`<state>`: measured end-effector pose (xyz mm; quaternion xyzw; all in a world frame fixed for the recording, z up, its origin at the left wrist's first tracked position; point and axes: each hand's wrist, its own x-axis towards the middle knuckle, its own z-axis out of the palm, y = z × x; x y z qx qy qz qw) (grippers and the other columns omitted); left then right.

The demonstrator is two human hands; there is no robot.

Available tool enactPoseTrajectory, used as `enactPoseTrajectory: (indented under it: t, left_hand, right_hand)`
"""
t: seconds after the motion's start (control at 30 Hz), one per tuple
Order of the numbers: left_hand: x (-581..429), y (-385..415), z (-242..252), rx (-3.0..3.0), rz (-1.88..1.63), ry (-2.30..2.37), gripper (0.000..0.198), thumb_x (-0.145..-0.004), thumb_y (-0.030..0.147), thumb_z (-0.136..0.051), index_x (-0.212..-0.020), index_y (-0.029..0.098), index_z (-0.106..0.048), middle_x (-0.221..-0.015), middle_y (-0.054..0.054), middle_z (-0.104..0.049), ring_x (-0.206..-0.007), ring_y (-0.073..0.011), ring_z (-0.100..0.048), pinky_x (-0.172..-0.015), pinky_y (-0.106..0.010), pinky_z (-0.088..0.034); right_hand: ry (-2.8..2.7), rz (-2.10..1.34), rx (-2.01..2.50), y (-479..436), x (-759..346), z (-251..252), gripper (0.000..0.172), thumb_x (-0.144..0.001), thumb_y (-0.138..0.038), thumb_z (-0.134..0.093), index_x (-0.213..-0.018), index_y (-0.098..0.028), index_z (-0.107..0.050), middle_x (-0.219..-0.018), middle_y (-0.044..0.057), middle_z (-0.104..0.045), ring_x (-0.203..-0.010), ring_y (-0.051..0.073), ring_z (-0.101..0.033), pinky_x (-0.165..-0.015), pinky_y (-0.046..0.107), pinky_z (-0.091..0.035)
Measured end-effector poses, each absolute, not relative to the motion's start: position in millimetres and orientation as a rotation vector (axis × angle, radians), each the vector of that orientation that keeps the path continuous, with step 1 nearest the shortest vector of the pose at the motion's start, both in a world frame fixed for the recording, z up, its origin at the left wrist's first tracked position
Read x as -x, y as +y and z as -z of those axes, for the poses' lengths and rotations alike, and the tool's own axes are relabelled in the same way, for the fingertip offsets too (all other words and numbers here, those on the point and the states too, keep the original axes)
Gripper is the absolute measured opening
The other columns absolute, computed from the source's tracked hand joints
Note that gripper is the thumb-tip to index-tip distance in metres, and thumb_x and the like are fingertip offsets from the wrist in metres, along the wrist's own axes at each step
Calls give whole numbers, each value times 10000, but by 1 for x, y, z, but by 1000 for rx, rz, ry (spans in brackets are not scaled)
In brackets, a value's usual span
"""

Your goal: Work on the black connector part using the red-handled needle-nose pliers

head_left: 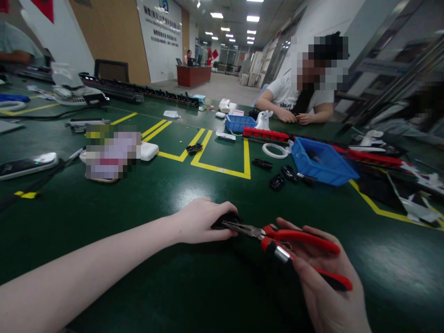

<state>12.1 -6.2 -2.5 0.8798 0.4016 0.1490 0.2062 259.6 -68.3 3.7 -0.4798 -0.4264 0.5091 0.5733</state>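
Observation:
My left hand (204, 221) is closed around a small black part (227, 219), its thumb and fingers pinching it above the table. Much of that part is hidden by the fingers, so its kind does not show. My right hand (329, 273) holds red-handled long-nose pliers (268, 236) by the handles, which stand somewhat apart. The jaws point left and their tips reach the black part between my left fingers. Whether the tips grip it or only touch it, I cannot tell.
On the green table (149, 277), small black parts (276, 181) lie before a blue bin (324, 162). A white ring roll (274, 150) sits beside it. Left are a phone (113, 155) and a white box (148, 151). Across the table sits a person in a white shirt (282, 88).

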Motion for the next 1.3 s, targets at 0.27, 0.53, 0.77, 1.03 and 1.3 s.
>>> enactPoseTrajectory:
  t: [0.27,0.53,0.77,1.03,1.3]
  left_hand:
    - [-13,-5,4,-2528,-384,1111,492,-951,532,-573,-1326,216,-537,-1044,-59,-739,-843,-248,-701,-734,-334,-485]
    - [-13,-5,7,-2564,-386,1114,547,-963,552,-548,-1376,193,-523,-1066,-74,-745,-868,-250,-710,-752,-335,-494]
    - [-12,-4,8,-2565,-410,1075,469,-969,543,-543,-1307,218,-545,-1025,-49,-740,-812,-232,-694,-718,-324,-479]
    - [-13,-4,6,-2545,-413,1084,430,-952,546,-573,-1251,237,-566,-987,-34,-730,-788,-215,-682,-701,-303,-459]
    - [-12,-4,6,-2508,-423,1074,398,-962,529,-563,-1242,246,-567,-969,-27,-725,-792,-220,-671,-702,-307,-451]
  right_hand:
    - [-1223,-1135,977,-66,-267,-1,398,-739,-236,-834,-1064,-323,-622,-1202,45,-739,-1065,279,-728,-905,423,-616]
    - [-1277,-1123,1048,-59,-271,0,489,-746,-274,-827,-1184,-336,-617,-1265,80,-714,-1113,301,-707,-939,457,-600]
    - [-1298,-1137,1038,-59,-272,-2,442,-730,-291,-842,-1115,-331,-630,-1223,56,-728,-1092,266,-714,-940,413,-594]
    - [-1123,-1244,1108,-57,-271,-2,492,-687,-319,-867,-1112,-318,-620,-1254,88,-716,-1114,319,-702,-981,535,-553]
    - [-956,-1263,1195,-56,-266,-7,489,-641,-406,-882,-1063,-319,-649,-1209,62,-735,-1130,323,-691,-1041,576,-492]
